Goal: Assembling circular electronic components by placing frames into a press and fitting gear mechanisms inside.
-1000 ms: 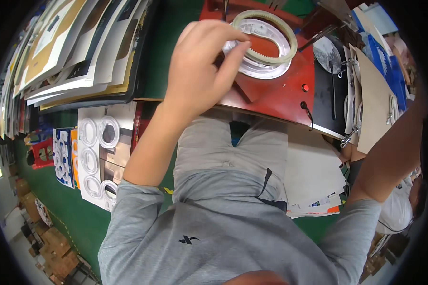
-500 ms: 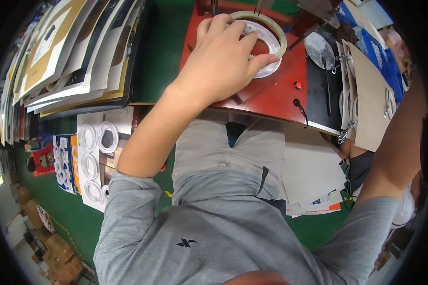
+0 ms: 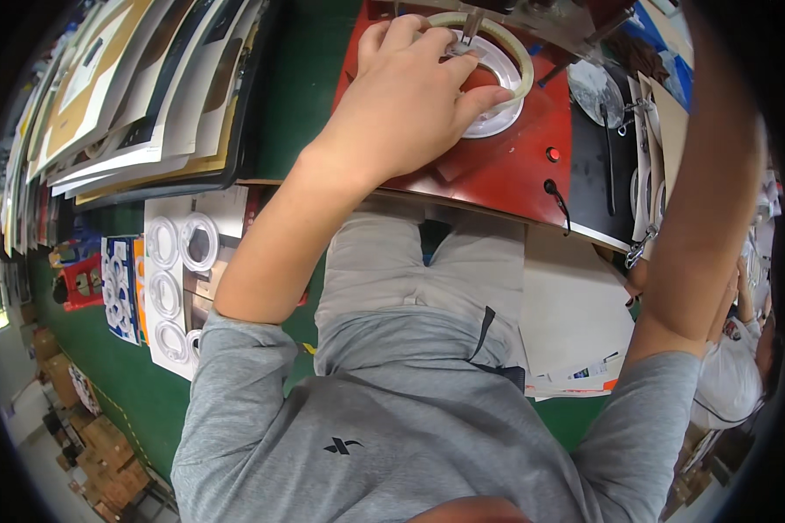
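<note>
My left hand reaches over a white plastic ring on a red machine base. Its fingers curl over the ring's near left part, the thumb lying across the rim. A yellowish translucent ring surrounds the white one. Close to my fingertips, a metal prong points down from the machine at a small greyish piece, partly covered by the fingers. My right forearm rises along the right side; the right hand lies beyond the picture.
Stacked boards and sheets stand at the left. White rings sit on a board below. On the base are a red button and a black cable. A round dish and metal clasps are at the right, with another person beyond.
My right forearm has swung inward and up. The metal prong has come lower, close to my left fingertips. My left hand stays on the white ring.
</note>
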`<action>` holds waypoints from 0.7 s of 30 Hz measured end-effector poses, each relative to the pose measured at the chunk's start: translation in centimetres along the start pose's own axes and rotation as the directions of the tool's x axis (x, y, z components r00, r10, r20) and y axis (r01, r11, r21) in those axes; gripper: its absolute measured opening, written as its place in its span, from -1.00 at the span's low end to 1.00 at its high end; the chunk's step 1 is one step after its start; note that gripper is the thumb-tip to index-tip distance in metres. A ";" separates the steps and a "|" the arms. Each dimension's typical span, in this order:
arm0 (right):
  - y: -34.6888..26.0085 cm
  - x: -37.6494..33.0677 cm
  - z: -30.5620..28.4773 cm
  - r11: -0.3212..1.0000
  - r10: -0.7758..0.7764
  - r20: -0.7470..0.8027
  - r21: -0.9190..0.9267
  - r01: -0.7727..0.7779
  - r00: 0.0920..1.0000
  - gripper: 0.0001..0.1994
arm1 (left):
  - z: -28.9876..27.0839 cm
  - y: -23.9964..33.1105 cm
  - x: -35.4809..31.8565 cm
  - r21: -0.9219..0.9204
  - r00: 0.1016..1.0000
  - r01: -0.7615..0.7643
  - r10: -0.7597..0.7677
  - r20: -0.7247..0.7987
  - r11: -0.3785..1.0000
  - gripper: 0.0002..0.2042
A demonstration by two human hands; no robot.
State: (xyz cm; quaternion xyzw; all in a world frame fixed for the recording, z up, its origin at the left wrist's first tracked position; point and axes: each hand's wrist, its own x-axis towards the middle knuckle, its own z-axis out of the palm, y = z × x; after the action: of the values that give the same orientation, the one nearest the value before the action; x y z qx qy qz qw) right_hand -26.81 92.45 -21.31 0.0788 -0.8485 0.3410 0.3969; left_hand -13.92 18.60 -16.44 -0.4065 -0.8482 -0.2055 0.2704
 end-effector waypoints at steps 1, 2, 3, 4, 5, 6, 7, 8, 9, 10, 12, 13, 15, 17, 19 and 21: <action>-5.2 0.7 8.4 0.999 -0.008 -0.004 0.042 0.008 1.000 -0.80 | -0.9 -0.3 -0.7 0.028 0.999 0.017 -0.018 0.027 0.999 -0.58; -10.1 0.6 5.0 0.999 -0.042 -0.007 0.000 0.042 0.999 -0.81 | -1.4 -0.1 -1.0 -0.011 1.000 0.014 -0.014 0.000 1.000 -0.58; -15.1 -0.4 0.9 0.997 -0.070 -0.010 -0.039 0.069 0.998 -0.81 | -1.6 0.1 -1.2 -0.050 0.999 -0.002 0.000 -0.037 0.999 -0.58; -12.2 2.4 -3.0 0.993 -0.092 -0.012 -0.075 0.091 0.996 -0.81 | -1.6 0.5 -1.3 -0.085 0.996 -0.021 0.014 -0.085 0.996 -0.59; -15.6 0.6 4.7 0.995 -0.094 -0.006 0.013 0.094 0.996 -0.81 | -2.3 -0.3 -2.5 -0.023 0.997 0.012 -0.014 -0.070 1.000 -0.61; -15.7 1.3 -2.3 0.991 -0.105 -0.018 -0.084 0.103 0.994 -0.81 | -1.3 0.6 -1.5 -0.112 0.993 -0.041 0.028 -0.112 0.993 -0.61; -22.3 -2.1 8.9 0.991 -0.114 -0.002 0.071 0.114 0.993 -0.81 | -3.3 -1.5 -3.7 -0.060 0.997 0.045 -0.049 -0.064 0.997 -0.62; -24.8 -4.1 6.4 0.990 -0.123 -0.004 0.065 0.123 0.992 -0.81 | -3.6 -1.7 -3.9 -0.136 0.996 0.048 -0.058 -0.071 0.990 -0.64; -33.6 -7.8 8.3 0.986 -0.133 0.002 0.103 0.132 0.991 -0.81 | -5.3 -2.2 -4.7 -0.123 0.994 0.075 -0.084 -0.066 0.990 -0.73; -38.1 -9.3 6.7 0.988 -0.140 -0.002 0.063 0.140 0.990 -0.81 | -5.2 -2.3 -4.8 -0.196 0.989 0.080 -0.102 -0.105 0.977 -0.75; -51.6 -13.8 10.7 0.985 -0.157 -0.001 0.074 0.156 0.988 -0.82 | -4.6 -3.6 -6.2 -0.304 0.962 0.123 -0.190 -0.199 0.945 -0.78; -55.0 -14.8 12.4 0.983 -0.163 -0.004 0.083 0.163 0.987 -0.82 | -4.2 -3.4 -6.8 -0.422 0.921 0.267 -0.358 -0.153 0.867 -0.79; -56.2 -15.1 13.9 0.974 -0.185 -0.007 0.134 0.185 0.983 -0.82 | -3.5 -4.0 -9.1 -0.553 0.827 0.447 -0.560 -0.043 0.703 -0.74; -56.0 -18.6 14.2 0.980 0.012 0.274 -0.195 0.043 0.962 -0.75 | -2.7 -4.2 -10.9 -0.696 0.753 0.503 -0.655 0.061 0.513 -0.64; -55.0 -21.4 13.8 0.899 0.146 0.496 -0.427 0.094 0.856 -0.65 | -2.5 -4.2 -11.4 -0.707 0.761 0.501 -0.643 0.086 0.499 -0.58; -54.8 -22.8 13.4 0.828 0.276 0.585 -0.548 0.121 0.763 -0.57 | -2.1 -3.9 -11.2 -0.821 0.662 0.503 -0.732 0.165 0.270 -0.58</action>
State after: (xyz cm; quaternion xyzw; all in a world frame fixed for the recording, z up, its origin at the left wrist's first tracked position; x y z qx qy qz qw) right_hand 2.39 39.33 -15.63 0.0348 -0.9956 0.0487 0.0725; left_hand -10.61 8.66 -22.33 -0.0861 -0.6990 -0.7081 0.0508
